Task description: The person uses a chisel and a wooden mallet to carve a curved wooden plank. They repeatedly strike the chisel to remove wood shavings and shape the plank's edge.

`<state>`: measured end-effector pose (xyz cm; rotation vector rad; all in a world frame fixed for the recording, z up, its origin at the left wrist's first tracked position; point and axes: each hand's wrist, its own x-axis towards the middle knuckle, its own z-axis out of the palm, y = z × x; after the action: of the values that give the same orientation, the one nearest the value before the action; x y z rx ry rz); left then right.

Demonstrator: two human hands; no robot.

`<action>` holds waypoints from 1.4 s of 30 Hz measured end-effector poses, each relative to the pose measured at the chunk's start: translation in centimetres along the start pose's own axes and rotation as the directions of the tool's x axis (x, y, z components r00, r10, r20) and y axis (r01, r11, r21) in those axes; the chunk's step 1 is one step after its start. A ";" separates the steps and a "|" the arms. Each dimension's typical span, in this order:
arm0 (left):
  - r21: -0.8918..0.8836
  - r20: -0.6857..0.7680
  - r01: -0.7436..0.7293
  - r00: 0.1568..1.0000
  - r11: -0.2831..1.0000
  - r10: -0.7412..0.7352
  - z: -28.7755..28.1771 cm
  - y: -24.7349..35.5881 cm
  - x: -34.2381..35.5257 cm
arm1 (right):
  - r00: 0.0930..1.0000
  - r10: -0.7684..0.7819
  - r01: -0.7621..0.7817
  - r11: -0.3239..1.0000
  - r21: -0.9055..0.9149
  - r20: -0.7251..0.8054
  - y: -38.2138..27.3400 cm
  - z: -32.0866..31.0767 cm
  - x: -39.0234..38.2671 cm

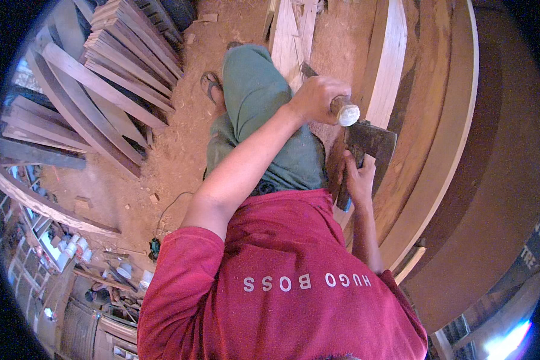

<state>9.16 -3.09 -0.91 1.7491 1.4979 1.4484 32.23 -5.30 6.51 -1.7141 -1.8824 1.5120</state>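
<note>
My left hand (321,101) is wrapped round the wooden handle (345,113) of a tool, and the handle's pale, blunt end points toward me. Beyond the fist shows a small piece of dark metal (308,70); the tool's kind is not clear. Just below and to the right, my right hand (359,180) is closed on a hatchet-like tool with a broad, dark metal blade (375,141). A pale wooden bit sticks up beside its thumb. The blade lies close to the wooden handle's end; whether they touch I cannot tell.
Long pale planks (387,66) and a large curved wooden piece (456,138) lie on the right. Stacked curved boards (132,54) fill the far left. Wood scraps litter the brown ground (162,150). A green power tool (155,247) with a cord lies left of me.
</note>
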 end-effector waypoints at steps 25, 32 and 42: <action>0.028 0.077 -0.008 0.997 1.000 0.006 -0.8 -1.4 -0.4 | 0.912 -0.398 0.382 0.912 -0.151 -0.100 -3.9 -0.2 -3.7; -0.004 -0.003 -0.050 0.999 0.999 0.050 -0.1 -2.1 -0.9 | 0.971 -0.219 0.227 0.718 -0.658 0.095 -4.6 1.2 -2.2; 0.041 0.062 -0.030 0.998 0.999 0.027 0.0 -2.5 -0.5 | 0.974 -0.213 0.220 0.837 -0.502 0.072 -3.3 1.5 -2.0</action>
<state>8.05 -2.72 -3.21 1.8300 1.4879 1.3736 29.70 -7.16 9.27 -1.5865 -2.5512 0.9965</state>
